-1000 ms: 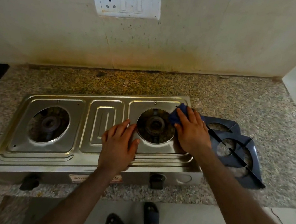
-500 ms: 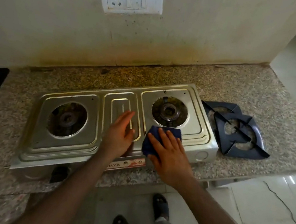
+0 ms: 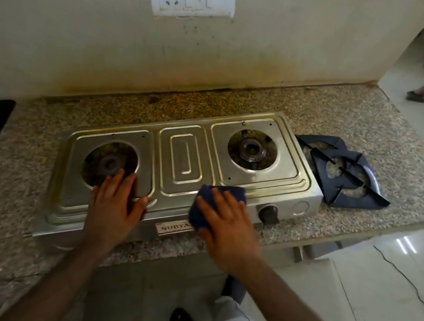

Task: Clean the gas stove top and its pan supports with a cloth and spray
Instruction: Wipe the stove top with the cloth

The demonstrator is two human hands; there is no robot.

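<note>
The stove is shiny metal, smooth, with raised lines pressed into it. The cloth is soft, dark blue and not shiny. The pan supports are dark metal with a dull look. The counter is speckled stone, a bit rough looking. The floor is pale, smooth and glossy. The wall is matt and stained.

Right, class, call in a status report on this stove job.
Left hand flat on stove. Right hand presses cloth at front edge. Supports off, beside stove. No spray seen.
</note>
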